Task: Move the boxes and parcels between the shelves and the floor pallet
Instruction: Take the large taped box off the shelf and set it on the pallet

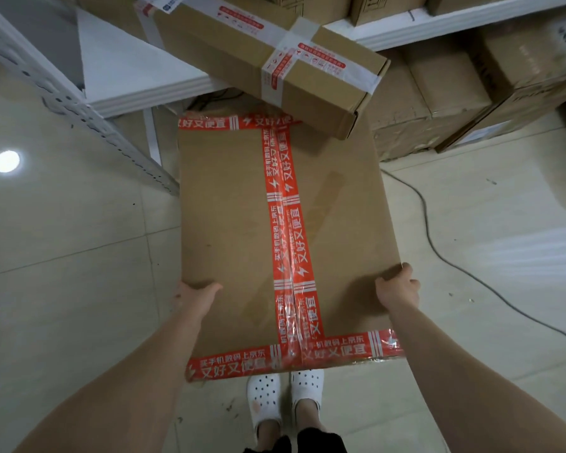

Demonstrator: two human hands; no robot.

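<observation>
While we hold the big box (236,223) up over the floor (62,256), our left hand (195,297) grips its left edge with the thumb on top. Our right hand (397,289) curls its fingers round the right edge. The far end pokes under the long box (242,50) that sticks out from the white shelf (128,76). We think this is the carrying step, but we cannot tell if the big box is going in or coming out. Next we must hold it flat and not bump the long box. The big box is wide, flat brown cardboard and looks stiff. Shiny red tape (285,223) runs down its middle and across both ends. The floor is glossy tile.
</observation>
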